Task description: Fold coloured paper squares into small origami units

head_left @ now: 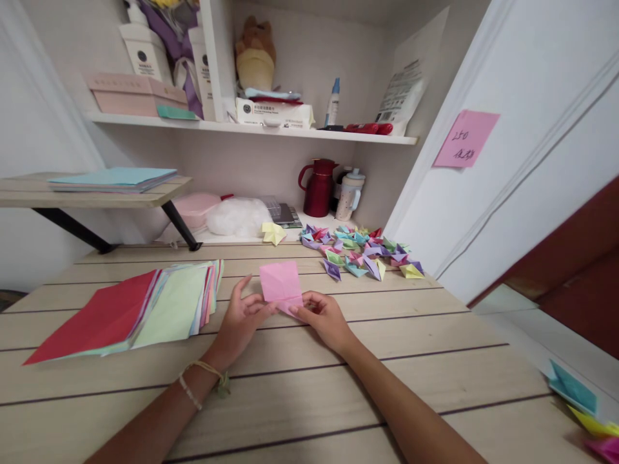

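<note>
Pink paper sits between the two grips, the left hand pinching its lower left edge, the right hand its lower right; neither is clearly nearer. Its panel points forward, away from both grips (nearly square, so no marked long axis), a crease running from grip to grip.

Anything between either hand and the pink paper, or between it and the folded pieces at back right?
Nothing visible: the left hand and right hand both touch the pink paper, and only tabletop shows between it and the folded pieces.
</note>
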The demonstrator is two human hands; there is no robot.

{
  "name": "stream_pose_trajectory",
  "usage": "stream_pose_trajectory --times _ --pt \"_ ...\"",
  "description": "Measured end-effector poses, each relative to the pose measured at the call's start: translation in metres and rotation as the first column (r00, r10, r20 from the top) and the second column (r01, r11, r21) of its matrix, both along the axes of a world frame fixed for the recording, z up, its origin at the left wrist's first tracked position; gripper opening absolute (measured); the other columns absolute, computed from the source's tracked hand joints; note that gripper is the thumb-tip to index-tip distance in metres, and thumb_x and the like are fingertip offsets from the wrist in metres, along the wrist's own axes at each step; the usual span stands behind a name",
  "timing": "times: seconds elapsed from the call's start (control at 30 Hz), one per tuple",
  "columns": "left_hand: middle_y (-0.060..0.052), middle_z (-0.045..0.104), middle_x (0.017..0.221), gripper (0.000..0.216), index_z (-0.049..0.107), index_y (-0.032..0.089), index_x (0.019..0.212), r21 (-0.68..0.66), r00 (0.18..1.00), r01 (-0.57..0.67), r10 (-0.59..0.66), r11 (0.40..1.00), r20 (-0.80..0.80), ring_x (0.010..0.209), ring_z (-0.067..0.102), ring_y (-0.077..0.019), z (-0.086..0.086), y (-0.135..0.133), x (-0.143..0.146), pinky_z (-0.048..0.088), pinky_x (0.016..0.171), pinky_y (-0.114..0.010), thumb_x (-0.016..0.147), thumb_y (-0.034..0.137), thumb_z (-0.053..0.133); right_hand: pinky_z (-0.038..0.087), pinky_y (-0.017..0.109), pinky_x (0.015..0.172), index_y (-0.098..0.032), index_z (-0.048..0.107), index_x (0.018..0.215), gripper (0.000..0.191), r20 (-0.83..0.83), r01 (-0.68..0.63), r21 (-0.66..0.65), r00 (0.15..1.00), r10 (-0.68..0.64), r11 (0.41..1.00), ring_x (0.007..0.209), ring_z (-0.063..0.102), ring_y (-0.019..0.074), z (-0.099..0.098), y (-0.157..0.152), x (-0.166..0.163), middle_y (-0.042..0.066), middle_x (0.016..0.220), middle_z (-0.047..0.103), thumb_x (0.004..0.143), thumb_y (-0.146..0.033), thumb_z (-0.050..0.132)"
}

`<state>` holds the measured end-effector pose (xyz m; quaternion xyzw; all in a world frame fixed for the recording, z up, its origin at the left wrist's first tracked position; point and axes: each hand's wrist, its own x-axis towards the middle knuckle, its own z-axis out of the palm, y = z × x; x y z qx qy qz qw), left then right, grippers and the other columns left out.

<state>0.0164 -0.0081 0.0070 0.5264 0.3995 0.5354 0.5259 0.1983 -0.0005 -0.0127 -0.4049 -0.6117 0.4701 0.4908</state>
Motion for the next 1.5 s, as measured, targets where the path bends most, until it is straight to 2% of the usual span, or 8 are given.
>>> stream_pose_trajectory --times 0.23,0.4,0.57,0.73,0.87,0.97,1.2,1.5 --pt "-0.006 0.07 0.072 0.023 0.065 0.013 0.087 -0.033 0.984 0.131 -0.134 0.991 -0.117 0.065 0.064 -0.0173 0.001 -0.002 -0.002 0.051 0.069 -0.032 0.074 0.032 0.058 0.035 0.022 0.052 -0.021 0.068 0.083 0.019 0.174 0.147 0.246 0.966 -0.193 0.958 0.058 0.042 0.0115 0.002 0.003 0.002 0.0 0.069 0.047 0.067 -0.031 0.067" --pt "-0.008 0.07 0.096 0.035 0.064 0.016 0.1 -0.022 0.997 0.034 -0.035 0.999 -0.069 0.092 0.062 -0.0239 -0.003 -0.001 -0.002 0.048 0.083 -0.039 0.067 0.028 0.064 0.037 0.021 0.052 -0.024 0.049 0.12 0.061 0.18 -0.015 0.229 0.983 -0.027 0.973 0.058 0.046 0.0111 0.009 -0.007 -0.002 -0.001 0.073 0.055 0.063 -0.023 0.069" --pt "-0.011 0.06 0.115 0.056 0.054 0.014 0.114 -0.035 1.0 0.023 -0.022 0.999 0.018 0.103 0.057 -0.0226 -0.008 0.001 0.0 0.045 0.089 -0.039 0.061 0.022 0.069 0.042 0.025 0.058 -0.024 0.066 0.096 0.032 0.188 -0.018 0.292 0.981 -0.039 0.956 0.075 0.055 0.0175 0.014 -0.009 -0.002 0.005 0.092 0.063 0.064 -0.027 0.07" --pt "-0.01 0.066 0.103 0.043 0.061 0.014 0.098 -0.037 0.999 -0.022 0.021 0.999 -0.038 0.09 0.063 -0.0194 0.0 0.0 0.0 0.049 0.08 -0.03 0.057 0.019 0.072 0.044 0.028 0.064 -0.02 0.069 0.071 0.017 0.065 0.127 0.221 0.987 -0.144 0.967 0.077 0.059 0.0193 0.008 -0.002 0.001 0.006 0.081 0.067 0.074 -0.034 0.061" --pt "-0.004 0.068 0.077 0.019 0.059 0.015 0.078 0.008 0.994 -0.068 0.069 0.998 -0.089 0.075 0.063 -0.0148 0.0 0.001 -0.001 0.048 0.07 -0.024 0.063 0.021 0.068 0.044 0.026 0.058 -0.019 0.065 0.093 0.031 -0.01 0.121 0.089 0.993 -0.121 0.989 0.066 0.058 0.0152 0.001 0.001 0.0 0.005 0.079 0.067 0.066 -0.034 0.068" --pt "0.0 0.065 0.072 0.028 0.05 0.018 0.088 0.049 0.997 -0.053 0.056 0.997 -0.052 0.066 0.061 -0.0119 -0.002 0.002 -0.001 0.046 0.063 -0.023 0.066 0.021 0.066 0.045 0.025 0.058 -0.018 0.057 0.112 0.049 -0.061 0.088 0.012 0.994 -0.087 0.996 0.063 0.057 0.0136 0.0 0.001 -0.001 0.004 0.078 0.067 0.068 -0.036 0.067" --pt "0.001 0.063 0.071 0.043 0.042 0.02 0.104 0.036 0.997 -0.027 0.03 0.999 -0.067 0.066 0.059 -0.0126 -0.001 0.0 0.002 0.045 0.064 -0.024 0.067 0.025 0.064 0.046 0.027 0.062 -0.015 0.07 0.077 0.032 -0.08 -0.057 -0.073 0.995 0.051 0.996 0.064 0.058 0.0151 0.005 -0.003 -0.001 0.003 0.071 0.067 0.072 -0.044 0.059" --pt "-0.003 0.064 0.079 0.032 0.053 0.017 0.095 -0.013 0.994 -0.01 0.008 1.0 -0.11 0.072 0.06 -0.0146 -0.001 0.003 0.0 0.046 0.068 -0.026 0.068 0.028 0.064 0.039 0.022 0.05 -0.014 0.069 0.068 0.019 -0.092 0.036 -0.079 0.995 -0.044 0.996 0.051 0.05 0.0106 0.005 -0.003 -0.003 0.001 0.059 0.063 0.062 -0.033 0.07"
